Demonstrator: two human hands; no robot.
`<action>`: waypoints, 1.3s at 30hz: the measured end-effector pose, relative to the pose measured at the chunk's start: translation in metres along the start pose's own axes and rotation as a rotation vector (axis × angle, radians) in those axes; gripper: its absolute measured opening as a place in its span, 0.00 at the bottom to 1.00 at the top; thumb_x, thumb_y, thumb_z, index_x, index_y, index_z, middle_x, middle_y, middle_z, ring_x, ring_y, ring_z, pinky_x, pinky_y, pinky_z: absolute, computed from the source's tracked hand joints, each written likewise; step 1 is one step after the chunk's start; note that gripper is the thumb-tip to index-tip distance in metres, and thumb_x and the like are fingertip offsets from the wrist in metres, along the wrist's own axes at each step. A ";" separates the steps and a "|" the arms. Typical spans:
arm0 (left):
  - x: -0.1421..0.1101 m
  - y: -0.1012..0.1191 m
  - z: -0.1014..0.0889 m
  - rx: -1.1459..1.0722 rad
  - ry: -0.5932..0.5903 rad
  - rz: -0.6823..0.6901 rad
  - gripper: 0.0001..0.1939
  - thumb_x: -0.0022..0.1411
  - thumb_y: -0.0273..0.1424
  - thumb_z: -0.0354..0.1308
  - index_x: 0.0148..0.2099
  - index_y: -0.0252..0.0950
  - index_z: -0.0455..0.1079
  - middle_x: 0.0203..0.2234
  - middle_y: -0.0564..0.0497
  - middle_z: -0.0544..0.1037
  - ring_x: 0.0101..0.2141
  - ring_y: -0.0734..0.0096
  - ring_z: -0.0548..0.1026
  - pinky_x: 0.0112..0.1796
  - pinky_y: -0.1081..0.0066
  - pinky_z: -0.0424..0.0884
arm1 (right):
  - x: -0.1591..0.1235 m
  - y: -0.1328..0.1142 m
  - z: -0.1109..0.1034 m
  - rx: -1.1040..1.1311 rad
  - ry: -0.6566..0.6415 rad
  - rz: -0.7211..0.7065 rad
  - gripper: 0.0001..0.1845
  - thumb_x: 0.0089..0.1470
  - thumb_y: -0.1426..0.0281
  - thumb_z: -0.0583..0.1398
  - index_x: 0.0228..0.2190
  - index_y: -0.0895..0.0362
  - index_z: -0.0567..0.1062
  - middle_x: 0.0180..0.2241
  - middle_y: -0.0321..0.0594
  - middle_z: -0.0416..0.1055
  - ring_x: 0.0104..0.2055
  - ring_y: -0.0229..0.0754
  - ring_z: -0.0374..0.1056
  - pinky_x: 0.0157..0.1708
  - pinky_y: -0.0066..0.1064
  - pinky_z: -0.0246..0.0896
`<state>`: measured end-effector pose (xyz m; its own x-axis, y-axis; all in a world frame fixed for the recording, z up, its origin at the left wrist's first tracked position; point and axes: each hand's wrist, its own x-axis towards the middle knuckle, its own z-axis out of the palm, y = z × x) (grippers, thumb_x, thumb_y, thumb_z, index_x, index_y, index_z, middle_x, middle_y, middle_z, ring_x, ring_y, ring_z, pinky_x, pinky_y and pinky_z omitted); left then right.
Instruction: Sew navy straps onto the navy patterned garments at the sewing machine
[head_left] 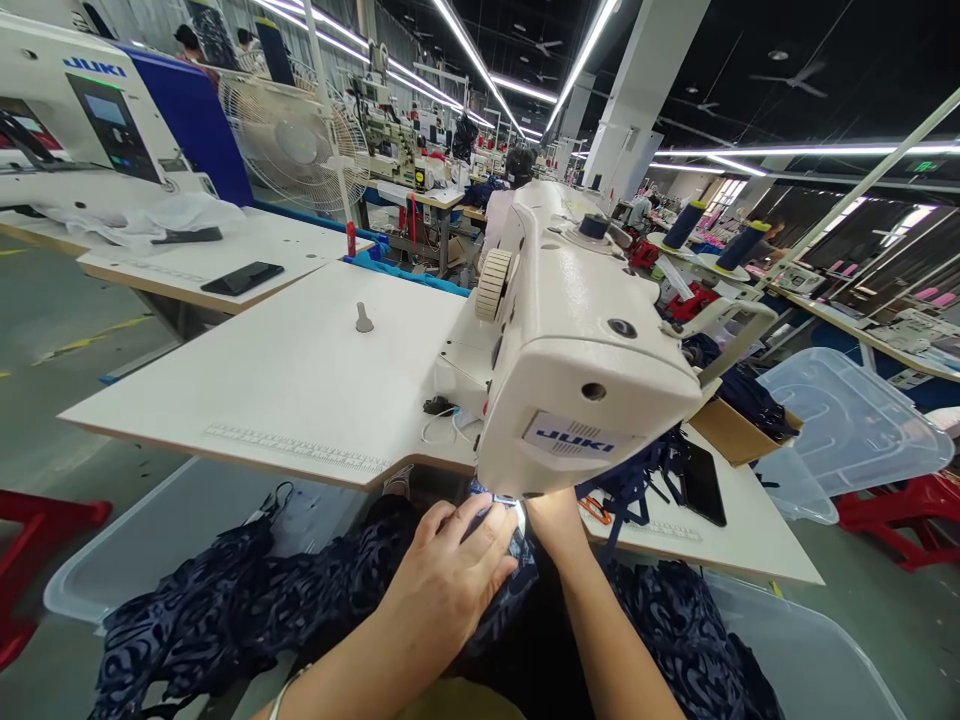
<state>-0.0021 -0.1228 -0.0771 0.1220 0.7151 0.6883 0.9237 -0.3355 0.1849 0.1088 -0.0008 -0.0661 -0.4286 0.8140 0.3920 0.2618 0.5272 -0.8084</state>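
Note:
A white sewing machine (592, 380) marked JUKI stands in front of me. My left hand (457, 565) is closed, with its fingers bent together on a dark navy patterned fabric (502, 610) below the machine's head. A lit white spot shows beside its fingertips. Close to it, on the right, my right hand (553, 522) reaches under the head; its fingers are hidden there, so I cannot make out what they hold. The fabric hangs down between my forearms. Navy straps (626, 485) lie on the table to the right, near orange-handled scissors (595, 511).
Clear plastic bins with navy lace garments (225, 590) stand below the table on both sides. A phone (703, 484) lies at right, another phone (242, 279) at left. A cardboard box (742, 430) sits behind the straps. A grey metal piece (364, 318) rests on the white table (300, 370).

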 end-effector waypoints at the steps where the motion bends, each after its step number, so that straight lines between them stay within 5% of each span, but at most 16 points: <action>1: 0.000 0.000 0.000 0.006 0.000 0.001 0.14 0.67 0.30 0.53 0.53 0.35 0.69 0.47 0.49 0.77 0.47 0.64 0.71 0.46 0.63 0.57 | 0.001 0.001 0.000 0.013 -0.004 0.000 0.22 0.49 0.72 0.52 0.45 0.58 0.75 0.40 0.45 0.77 0.49 0.48 0.68 0.50 0.37 0.64; 10: -0.002 0.002 0.001 0.094 0.006 -0.018 0.14 0.68 0.32 0.51 0.54 0.39 0.69 0.45 0.51 0.77 0.47 0.66 0.71 0.47 0.64 0.57 | -0.012 0.003 -0.001 0.061 0.002 0.132 0.17 0.49 0.73 0.54 0.41 0.58 0.75 0.38 0.44 0.76 0.50 0.48 0.67 0.52 0.39 0.60; 14: -0.004 0.001 0.002 0.103 -0.008 -0.023 0.15 0.67 0.33 0.51 0.54 0.41 0.68 0.46 0.54 0.77 0.47 0.66 0.70 0.48 0.63 0.57 | -0.037 -0.003 -0.008 -0.013 0.098 0.200 0.12 0.57 0.65 0.53 0.40 0.56 0.71 0.41 0.43 0.71 0.47 0.45 0.65 0.50 0.36 0.59; 18: -0.005 0.001 0.001 0.147 -0.021 -0.012 0.14 0.67 0.33 0.51 0.53 0.39 0.69 0.45 0.52 0.76 0.47 0.64 0.70 0.48 0.62 0.57 | -0.065 -0.012 -0.022 -0.003 -0.125 0.291 0.16 0.61 0.57 0.50 0.29 0.55 0.66 0.28 0.35 0.64 0.31 0.38 0.61 0.31 0.27 0.59; 22: -0.005 0.002 0.000 0.167 -0.041 0.032 0.15 0.67 0.31 0.50 0.54 0.37 0.69 0.46 0.51 0.75 0.48 0.62 0.68 0.48 0.63 0.59 | -0.082 -0.018 -0.031 0.020 -0.314 0.360 0.18 0.60 0.55 0.51 0.29 0.56 0.65 0.26 0.32 0.59 0.28 0.35 0.56 0.28 0.25 0.54; 34: -0.009 0.005 0.006 0.280 -0.178 0.148 0.19 0.66 0.25 0.46 0.58 0.34 0.64 0.49 0.45 0.72 0.50 0.61 0.69 0.49 0.64 0.62 | -0.087 -0.017 -0.024 0.097 -0.280 0.301 0.13 0.64 0.62 0.48 0.32 0.55 0.65 0.29 0.32 0.63 0.31 0.35 0.59 0.32 0.25 0.55; 39: -0.003 0.007 -0.002 0.158 -0.119 0.117 0.19 0.67 0.26 0.46 0.57 0.38 0.65 0.47 0.46 0.72 0.49 0.61 0.69 0.49 0.63 0.63 | -0.086 -0.014 -0.032 0.209 -0.309 0.300 0.14 0.63 0.60 0.51 0.32 0.55 0.68 0.31 0.34 0.65 0.35 0.36 0.61 0.37 0.26 0.57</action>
<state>0.0029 -0.1281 -0.0763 0.2648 0.7474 0.6094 0.9451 -0.3267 -0.0100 0.1693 -0.0704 -0.0740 -0.6062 0.7953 0.0045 0.2477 0.1941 -0.9492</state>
